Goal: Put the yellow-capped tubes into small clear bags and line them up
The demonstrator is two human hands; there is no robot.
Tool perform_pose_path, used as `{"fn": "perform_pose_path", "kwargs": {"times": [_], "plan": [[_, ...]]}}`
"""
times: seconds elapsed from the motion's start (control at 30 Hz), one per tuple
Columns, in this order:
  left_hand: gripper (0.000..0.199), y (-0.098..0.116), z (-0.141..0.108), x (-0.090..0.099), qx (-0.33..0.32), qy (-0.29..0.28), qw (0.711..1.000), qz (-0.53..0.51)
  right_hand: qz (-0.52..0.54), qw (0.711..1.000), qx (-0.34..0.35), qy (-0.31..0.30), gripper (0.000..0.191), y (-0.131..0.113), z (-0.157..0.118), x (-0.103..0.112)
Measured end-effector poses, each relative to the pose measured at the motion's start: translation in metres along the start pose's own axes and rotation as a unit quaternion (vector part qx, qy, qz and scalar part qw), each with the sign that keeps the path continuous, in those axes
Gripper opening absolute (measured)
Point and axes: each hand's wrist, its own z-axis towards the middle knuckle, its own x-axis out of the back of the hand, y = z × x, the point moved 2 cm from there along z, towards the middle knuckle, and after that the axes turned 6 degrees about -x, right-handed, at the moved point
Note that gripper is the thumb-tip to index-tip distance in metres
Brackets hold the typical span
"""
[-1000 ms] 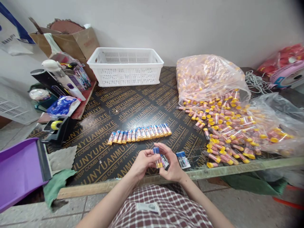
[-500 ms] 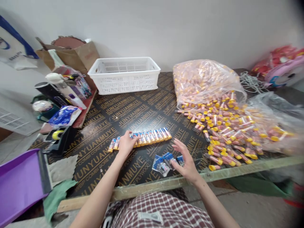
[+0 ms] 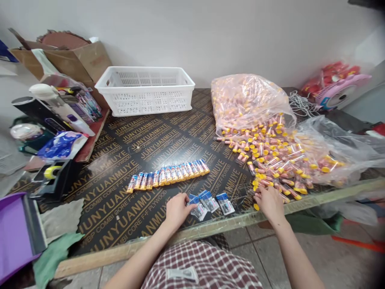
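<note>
My left hand [image 3: 178, 210] is at the left edge of a small blue-topped clear packet [image 3: 197, 209], thumb and fingers closed on it. Two similar packets [image 3: 209, 201] lie just to the right, each with small contents I cannot make out. At the near edge of a heap of yellow-capped clear tubes [image 3: 270, 160], my right hand [image 3: 270, 204] has its fingers closed around a tube, mostly hidden by the hand; a yellow cap shows below the fingers. Beyond my left hand, several blue-labelled tubes [image 3: 168, 175] with yellow ends lie side by side in a slanting row.
A white plastic basket [image 3: 150, 98] stands against the wall. A large plastic bag [image 3: 246, 96] spills tubes at the right. On the left are a tape dispenser [image 3: 57, 178], a cardboard box [image 3: 87, 60] and a purple dustpan [image 3: 15, 237]. A pink fan [image 3: 343, 94] sits far right.
My left hand has left the row of tubes and come down to the packets. My right hand has moved from the packets rightward to the tube heap and closed. The view has shifted right.
</note>
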Motion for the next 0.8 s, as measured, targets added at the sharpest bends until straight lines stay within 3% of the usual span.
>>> {"fn": "perform_pose_path", "kwargs": {"times": [0.13,0.23,0.4,0.6,0.8], "plan": [[0.015,0.001,0.004,-0.003,-0.004,-0.003,1.0,-0.022,0.008,1.0,0.007,-0.005,0.01,-0.007,-0.001,-0.003],[0.013,0.002,0.005,-0.002,-0.007,-0.007,1.0,-0.026,0.102,0.994,0.027,-0.02,0.015,-0.025,-0.001,-0.001],[0.014,0.004,0.002,-0.002,-0.029,-0.011,0.999,0.013,0.332,0.94,0.045,-0.062,0.025,-0.074,-0.007,0.015],[0.01,0.002,-0.002,-0.005,-0.082,0.012,0.996,0.027,0.408,0.907,0.066,-0.082,0.024,-0.124,-0.02,0.032],[0.011,0.003,-0.007,-0.002,-0.129,0.068,0.989,0.016,0.46,0.883,0.05,-0.077,0.015,-0.142,-0.03,0.033]]}}
